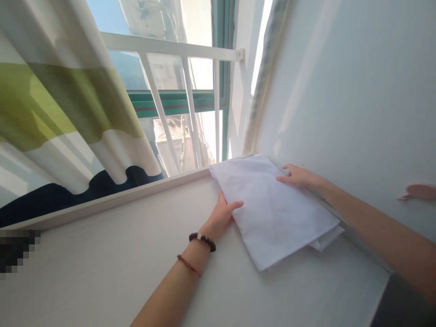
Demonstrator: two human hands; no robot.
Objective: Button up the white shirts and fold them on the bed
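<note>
A folded white cloth point(272, 209) lies on the white surface, in the corner by the wall. My left hand point(225, 211) grips its left edge, thumb on top and the other fingers partly hidden beneath. On the opposite side, my right hand point(295, 176) is closed at the cloth's right edge, close to the wall; its grip is partly out of sight. A smaller folded layer sticks out below the cloth's lower right corner. Dark beads and a thin reddish band circle my left wrist.
The white surface point(143, 254) has a raised rim along the window side. White railing bars point(190, 109) stand before the window. A cream, green and navy curtain point(75, 100) hangs at left. The wall point(357, 91) rises at right, with a pink piece point(421, 191) on it.
</note>
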